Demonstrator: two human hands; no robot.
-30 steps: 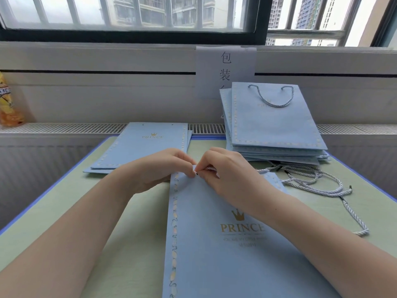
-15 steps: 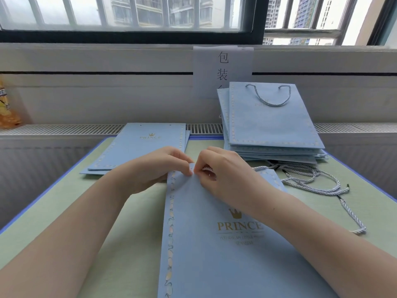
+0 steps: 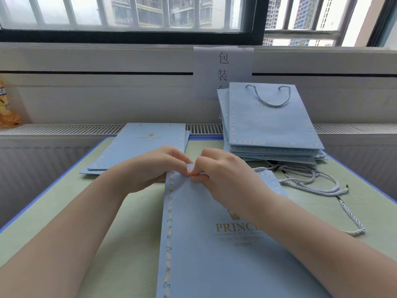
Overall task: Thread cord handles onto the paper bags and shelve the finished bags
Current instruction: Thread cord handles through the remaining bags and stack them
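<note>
- A flat pale-blue paper bag printed "PRINCE" in gold (image 3: 214, 244) lies on the pale green table (image 3: 64, 211), its long axis running straight away from the person, mouth edge at the far end.
- At that far edge, the left hand (image 3: 154, 168) pinches the bag's top left corner, fingers curled on the paper.
- The right hand (image 3: 223, 175), touching the left, pinches the end of a twisted white-and-blue cord (image 3: 200, 173) right at the rim; the hole itself is hidden under the fingertips.
- Loose cords (image 3: 311, 181) trail to the right, nearer the right hand.
- Beyond them rests a stack of finished bags with handles (image 3: 270, 125); a stack of unthreaded bags (image 3: 139, 145) lies far left.
</note>
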